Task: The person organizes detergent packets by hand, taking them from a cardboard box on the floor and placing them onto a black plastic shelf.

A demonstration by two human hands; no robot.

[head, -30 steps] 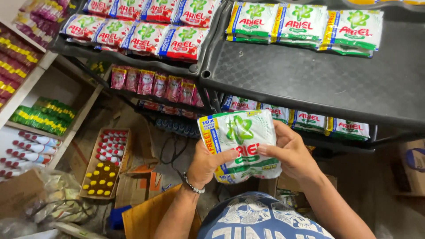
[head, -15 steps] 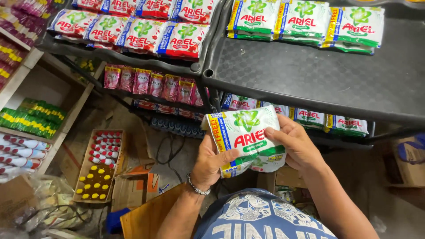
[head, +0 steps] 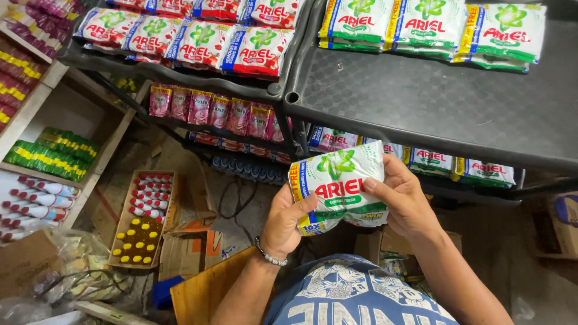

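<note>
Both my hands grip a soft white-and-green detergent packet (head: 337, 180) with a yellow side strip, held below the front edge of a dark plastic shelf (head: 421, 102). My left hand (head: 289, 219) holds its lower left corner, thumb across the front. My right hand (head: 400, 198) pinches its right edge. Matching green packets (head: 430, 27) lie in a row at the back of that shelf.
Red-and-white packets (head: 198, 39) fill the dark shelf at upper left, pink sachets (head: 211, 108) hang below. A cardboard tray of small bottles (head: 141, 219) sits on the floor. White shelves (head: 42, 150) at left hold green bundles. A cardboard box (head: 563, 225) stands right.
The packet and both hands have stayed close together; the view has shifted slightly, and the packet is bent a little more between my hands.
</note>
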